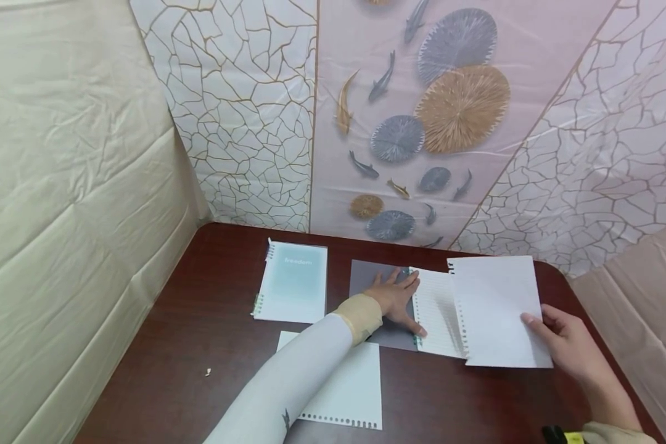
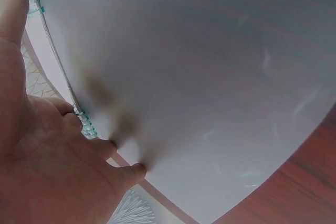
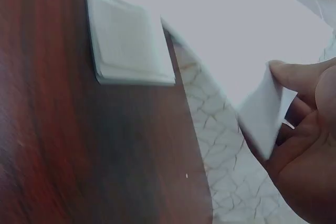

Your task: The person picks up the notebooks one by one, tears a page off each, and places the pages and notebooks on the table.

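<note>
An open ring-bound notebook with lined pages (image 1: pixel 435 317) lies at the back right of the table, its translucent grey cover (image 2: pixel 210 77) folded out to the left. My left hand (image 1: pixel 394 299) rests on it with fingers spread, across the cover and the binding with its green rings (image 2: pixel 86 124). Over the notebook's right side, my right hand (image 1: pixel 568 339) pinches white punched paper (image 1: pixel 502 311) by its right edge, thumb on top. The paper's holes face the notebook. In the right wrist view the paper (image 3: pixel 226 40) is lifted at a slant; how many sheets it has, I cannot tell.
A closed ring notebook with a pale blue cover (image 1: pixel 296 283) lies at the back left. White punched paper (image 1: pixel 346 388) lies under my left forearm. A small white scrap (image 1: pixel 208 372) is on the dark wooden table (image 1: pixel 161 382). Patterned cloth (image 1: pixel 255 111) hangs behind.
</note>
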The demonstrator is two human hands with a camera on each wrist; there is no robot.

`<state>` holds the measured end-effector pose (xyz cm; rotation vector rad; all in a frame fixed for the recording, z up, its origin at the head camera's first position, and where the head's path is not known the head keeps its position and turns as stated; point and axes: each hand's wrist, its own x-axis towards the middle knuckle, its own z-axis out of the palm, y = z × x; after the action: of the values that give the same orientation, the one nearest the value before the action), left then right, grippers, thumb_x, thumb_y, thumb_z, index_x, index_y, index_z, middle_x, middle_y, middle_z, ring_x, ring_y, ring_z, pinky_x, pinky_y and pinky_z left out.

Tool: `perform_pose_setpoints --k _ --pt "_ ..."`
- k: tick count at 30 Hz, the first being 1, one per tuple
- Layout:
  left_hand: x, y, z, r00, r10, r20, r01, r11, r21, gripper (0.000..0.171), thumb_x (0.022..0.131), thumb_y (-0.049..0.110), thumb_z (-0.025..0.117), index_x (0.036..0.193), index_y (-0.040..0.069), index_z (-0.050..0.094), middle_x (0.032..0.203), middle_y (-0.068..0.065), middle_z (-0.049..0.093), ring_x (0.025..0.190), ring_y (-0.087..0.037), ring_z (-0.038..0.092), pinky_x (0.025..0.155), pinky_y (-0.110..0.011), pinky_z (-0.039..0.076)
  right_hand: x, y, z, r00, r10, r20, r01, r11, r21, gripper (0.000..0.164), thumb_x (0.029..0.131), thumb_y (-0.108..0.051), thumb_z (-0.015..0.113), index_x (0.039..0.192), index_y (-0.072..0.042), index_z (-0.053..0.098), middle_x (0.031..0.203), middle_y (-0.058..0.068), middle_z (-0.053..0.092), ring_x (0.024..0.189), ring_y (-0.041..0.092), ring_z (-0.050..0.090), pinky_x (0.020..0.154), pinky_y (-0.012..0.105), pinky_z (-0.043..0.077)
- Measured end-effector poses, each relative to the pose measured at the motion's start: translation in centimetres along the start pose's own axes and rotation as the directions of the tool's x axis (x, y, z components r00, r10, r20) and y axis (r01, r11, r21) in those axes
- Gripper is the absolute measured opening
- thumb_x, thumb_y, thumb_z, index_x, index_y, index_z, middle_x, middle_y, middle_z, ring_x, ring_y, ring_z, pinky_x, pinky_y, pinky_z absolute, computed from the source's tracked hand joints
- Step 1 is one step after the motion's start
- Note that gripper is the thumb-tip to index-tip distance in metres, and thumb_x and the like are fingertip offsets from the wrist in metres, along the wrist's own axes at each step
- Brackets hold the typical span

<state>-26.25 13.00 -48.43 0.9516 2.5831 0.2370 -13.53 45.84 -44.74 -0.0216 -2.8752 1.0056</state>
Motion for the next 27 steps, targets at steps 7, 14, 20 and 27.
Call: perform_pose_setpoints --k 7,14,20,27 --pt "0.4 -0.2 -0.1 1.000 -0.005 0.012 0.005 1.000 -0.008 0.124 0.081 0.084 0.069 0.173 0.025 0.010 0.178 0.013 -0.007 0.164 -0.027 -0.004 0.129 -0.059 0.007 2.3 4.1 -1.9 0.996 0.092 0.015 -0.093 0.996 0.002 0.057 0.113 -0.035 0.054 0.134 0.017 0.055 0.091 0.017 0.072 0.066 0.012 0.065 0.055 0.031 0.055" --pt "0.9 -0.2 0.2 0.999 -0.027 0.034 0.027 1.000 -0.003 0.125 0.080 0.085 0.069 0.172 0.029 0.007 0.177 0.016 -0.010 0.164 -0.024 -0.007 0.129 -0.058 0.005 3.9 8.2 -3.7 0.975 0.209 0.076 -0.201 0.974 -0.102 0.072 0.113 -0.041 0.048 0.141 0.026 0.043 0.105 0.036 0.066 0.083 0.025 0.064 0.063 0.028 0.050" --pt "2.6 -0.6 1.5 0.996 -0.069 0.057 0.067 0.997 0.027 0.125 0.077 0.091 0.064 0.170 0.039 -0.001 0.171 0.026 -0.019 0.163 -0.018 -0.012 0.129 -0.058 0.005 4.0 9.7 -4.1 0.954 0.269 0.133 -0.245 0.955 -0.169 0.085 0.112 -0.046 0.047 0.141 0.033 0.033 0.135 0.053 0.044 0.109 0.050 0.057 0.079 0.041 0.052" --pt "0.9 -0.1 0.2 0.999 -0.031 0.022 0.031 0.999 0.018 0.128 0.077 0.088 0.068 0.173 0.029 0.007 0.177 0.017 -0.010 0.164 -0.023 -0.006 0.129 -0.059 0.005 4.3 9.5 -3.1 0.980 0.180 0.088 -0.158 0.964 -0.215 0.061 0.110 -0.032 0.055 0.122 0.027 0.055 0.111 0.044 0.061 0.089 0.038 0.062 0.067 0.035 0.050"
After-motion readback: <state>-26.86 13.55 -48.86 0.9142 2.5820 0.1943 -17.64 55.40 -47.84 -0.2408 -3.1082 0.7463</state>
